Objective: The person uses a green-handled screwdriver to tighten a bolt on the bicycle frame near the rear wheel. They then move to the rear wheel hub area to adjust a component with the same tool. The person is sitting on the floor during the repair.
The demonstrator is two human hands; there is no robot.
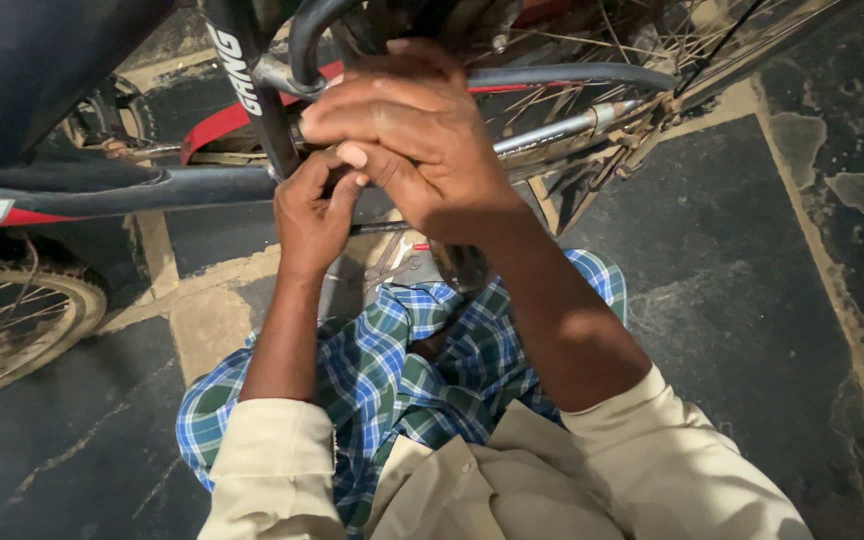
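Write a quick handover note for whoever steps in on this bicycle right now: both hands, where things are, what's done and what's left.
Left hand: low at the black bicycle frame, fingers closed on something small; what it is cannot be seen.
Right hand: above it, fingers curled over the same spot, beside the silver tube and spoked wheel.
A second wheel stands at the left on the dark stone floor.
Done: hands in place on the frame.
Left: the joint is hidden, so check it by touch before carrying on.

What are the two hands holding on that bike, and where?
Both hands meet at the bicycle frame. The right hand covers the joint of its tubes; the left hand is just below. What the fingers pinch is hidden.
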